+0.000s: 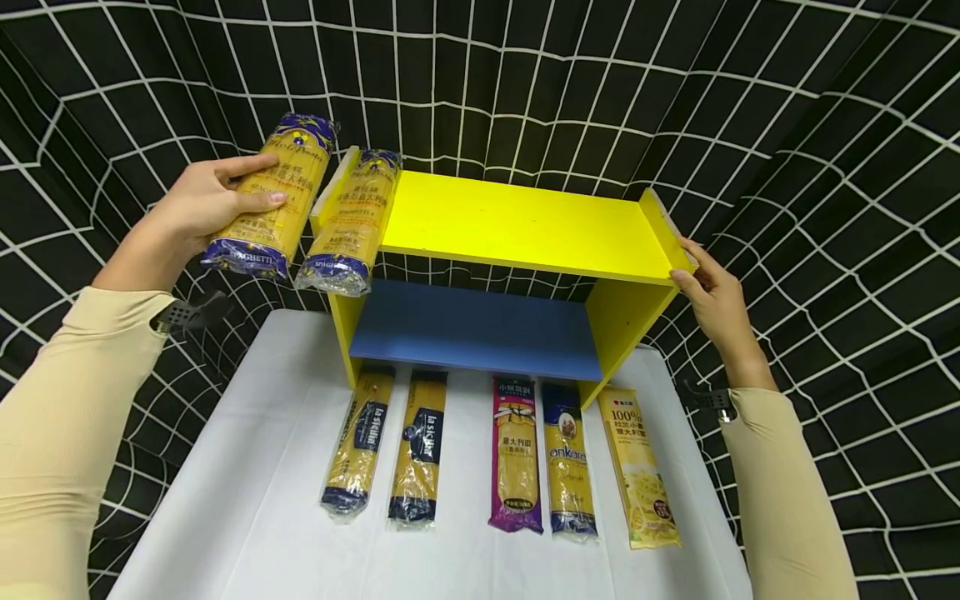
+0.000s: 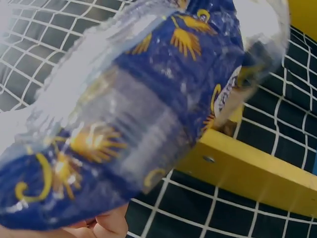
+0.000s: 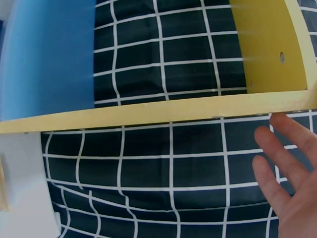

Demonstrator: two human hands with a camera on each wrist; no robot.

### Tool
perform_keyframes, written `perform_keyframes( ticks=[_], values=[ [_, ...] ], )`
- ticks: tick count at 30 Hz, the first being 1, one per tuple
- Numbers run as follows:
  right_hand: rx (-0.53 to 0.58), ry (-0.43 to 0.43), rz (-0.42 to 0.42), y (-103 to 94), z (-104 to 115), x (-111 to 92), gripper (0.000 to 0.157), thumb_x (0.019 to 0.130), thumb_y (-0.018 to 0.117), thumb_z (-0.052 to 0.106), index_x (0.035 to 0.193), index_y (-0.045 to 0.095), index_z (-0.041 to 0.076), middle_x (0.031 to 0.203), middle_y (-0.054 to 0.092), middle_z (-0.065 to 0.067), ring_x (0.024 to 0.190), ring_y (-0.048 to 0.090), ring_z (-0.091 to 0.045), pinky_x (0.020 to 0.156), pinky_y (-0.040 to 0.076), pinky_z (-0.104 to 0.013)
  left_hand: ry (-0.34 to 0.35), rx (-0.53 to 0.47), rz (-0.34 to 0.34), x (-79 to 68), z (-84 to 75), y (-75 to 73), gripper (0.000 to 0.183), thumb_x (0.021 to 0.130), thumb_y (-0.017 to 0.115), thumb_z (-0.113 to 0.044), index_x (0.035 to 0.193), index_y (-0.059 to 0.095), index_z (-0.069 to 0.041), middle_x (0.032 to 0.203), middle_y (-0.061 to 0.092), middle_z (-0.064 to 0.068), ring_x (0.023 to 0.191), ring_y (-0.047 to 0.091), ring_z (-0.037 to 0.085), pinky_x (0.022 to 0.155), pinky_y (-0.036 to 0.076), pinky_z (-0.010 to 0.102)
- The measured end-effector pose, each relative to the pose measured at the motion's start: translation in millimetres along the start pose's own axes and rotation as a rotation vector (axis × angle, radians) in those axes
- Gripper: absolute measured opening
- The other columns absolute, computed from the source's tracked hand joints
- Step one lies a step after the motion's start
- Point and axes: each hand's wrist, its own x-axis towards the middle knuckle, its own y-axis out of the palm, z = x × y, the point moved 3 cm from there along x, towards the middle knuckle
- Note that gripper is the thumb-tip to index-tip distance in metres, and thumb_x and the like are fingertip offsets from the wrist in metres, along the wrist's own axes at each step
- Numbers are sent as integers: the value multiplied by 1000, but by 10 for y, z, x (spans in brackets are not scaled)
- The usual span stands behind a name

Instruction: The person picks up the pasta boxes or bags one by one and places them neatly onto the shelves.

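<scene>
My left hand (image 1: 206,200) grips a clear packet of spaghetti (image 1: 281,192) with blue ends, beside the upper left of a yellow shelf unit (image 1: 517,221). In the left wrist view the packet's blue end (image 2: 163,99) covers most of the hand. A matching spaghetti packet (image 1: 352,221) stands tilted at the left end of the yellow top board. At the other end, my right hand (image 1: 716,300) holds the top right corner, thumb at the front edge and a finger on the outer side. Its other fingers (image 3: 285,161) extend by the side panel in the right wrist view.
Below the top is a blue shelf board (image 1: 480,329). On the white table (image 1: 262,500) lie several pasta packets: two La Sicilia packets (image 1: 360,446) (image 1: 417,450), a purple-edged packet (image 1: 516,458), an Ankara packet (image 1: 570,467) and a yellow packet (image 1: 641,475). Black grid cloth (image 1: 517,75) hangs behind.
</scene>
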Motion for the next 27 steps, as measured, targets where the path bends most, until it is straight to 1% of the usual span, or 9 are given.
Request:
perform_keyframes(
  ticks=[3,7,9,12,17,20,23,25,27],
  values=[
    [-10,0,-8,5,-14,8,53,100,53,40,150,35,46,140,57,-20,100,51,11,83,40,-1,-4,-41,3,-11,-99,8,82,81,80,-34,152,38,-35,100,58,-9,68,71,9,61,59,26],
    [-9,-7,-12,7,-18,9,52,101,53,39,150,36,45,139,57,-20,99,51,10,82,41,-1,-10,-85,11,-27,-194,38,82,80,81,-32,151,40,-34,96,61,-8,68,72,11,60,60,27],
    [1,-14,-10,7,-16,12,52,101,53,37,150,37,43,139,56,-21,99,51,10,82,41,0,-4,-104,22,-34,-238,72,82,80,82,-31,151,40,-34,99,60,-7,69,72,11,61,60,27],
    [1,-10,-9,3,-13,12,52,101,53,37,150,36,44,140,56,-22,99,50,11,82,40,1,4,-152,38,-32,-307,143,82,80,82,-29,150,41,-34,107,58,-4,71,73,12,62,60,28],
    [-19,2,-7,7,1,-7,52,100,52,42,148,35,49,141,56,-20,100,51,10,82,40,-2,16,-255,59,-35,-447,291,80,79,84,-25,149,44,-32,113,57,-1,73,73,13,62,60,27],
    [-16,-5,-11,10,16,-13,51,100,52,42,148,35,49,140,57,-20,100,52,9,83,41,-2,28,-344,78,-37,-536,406,79,79,84,-21,148,46,-29,114,58,1,74,73,14,63,60,27],
    [-17,-3,-11,6,29,-14,52,100,53,42,148,35,49,141,57,-20,100,52,10,83,41,-2,40,-408,96,-33,-614,528,77,80,83,-17,147,47,-28,118,57,3,76,73,14,64,60,27],
    [-18,3,-12,5,29,-13,52,100,53,42,148,35,49,142,56,-19,100,51,10,82,41,-1,45,-434,108,-30,-659,608,76,81,81,-15,147,47,-28,122,56,4,78,73,15,64,61,28],
    [-12,4,-12,12,22,-8,52,100,53,42,149,36,48,141,56,-20,100,51,11,82,40,-1,52,-428,113,-34,-706,689,73,83,80,-16,148,47,-28,130,54,6,80,73,15,65,61,27]
  ],
)
